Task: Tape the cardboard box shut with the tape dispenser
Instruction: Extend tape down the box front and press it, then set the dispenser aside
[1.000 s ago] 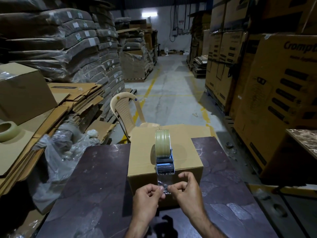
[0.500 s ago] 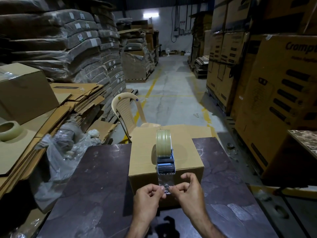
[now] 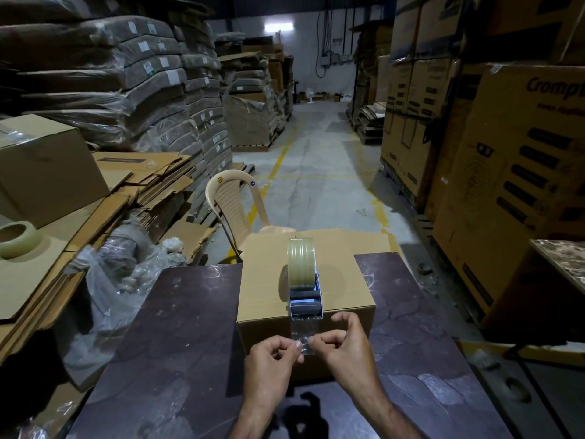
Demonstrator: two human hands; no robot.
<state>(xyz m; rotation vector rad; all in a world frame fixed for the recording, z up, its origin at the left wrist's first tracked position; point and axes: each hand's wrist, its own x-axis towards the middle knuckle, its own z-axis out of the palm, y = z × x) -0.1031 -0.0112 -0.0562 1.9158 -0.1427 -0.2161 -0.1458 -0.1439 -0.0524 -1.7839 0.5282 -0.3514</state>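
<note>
A closed brown cardboard box point(image 3: 262, 280) sits on the dark marbled table point(image 3: 177, 343). On its top, near the front edge, rests a blue tape dispenser point(image 3: 304, 296) with a roll of clear tape standing upright. A strip of clear tape point(image 3: 302, 335) hangs from the dispenser down the box's front face. My left hand point(image 3: 272, 362) and my right hand point(image 3: 345, 346) each pinch the strip's free end between thumb and fingers, just in front of the box.
A beige plastic chair point(image 3: 234, 204) stands behind the table. Flattened cartons, a spare tape roll point(image 3: 17, 239) and a taped box point(image 3: 47, 166) lie to the left, with crumpled plastic wrap point(image 3: 117, 280) beside the table. Large printed cartons point(image 3: 522, 185) line the right.
Both hands stay pinched on the tape end at the box's front; they have barely shifted. The dispenser has not moved.
</note>
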